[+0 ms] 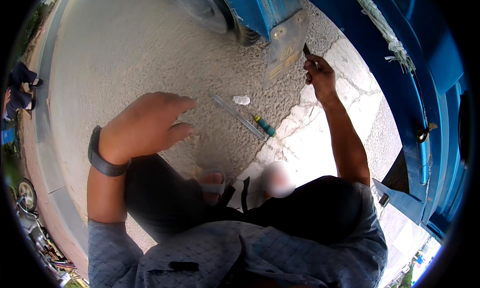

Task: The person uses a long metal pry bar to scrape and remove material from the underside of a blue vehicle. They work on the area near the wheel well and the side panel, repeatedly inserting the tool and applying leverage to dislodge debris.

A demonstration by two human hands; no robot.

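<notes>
My right hand [320,77] is closed beside the edge of a grey mud flap [286,49] with yellow markings. A thin dark object [306,49] sticks out above its fingers; its kind is not clear. My left hand [150,122], with a dark wristband, hovers over my left knee, thumb and fingers apart and nothing between them. On the ground between my hands lie a long, narrow, pale strip [237,116], a green handle with a yellow end [265,126], and a small crumpled whitish scrap [241,100].
A blue vehicle body [435,138] curves along the right, with a frayed pale strap [382,25] on it. Its wheel [205,8] stands at the top. Far left are a kerb [45,113], a seated person [20,90] and a parked motorcycle [30,203].
</notes>
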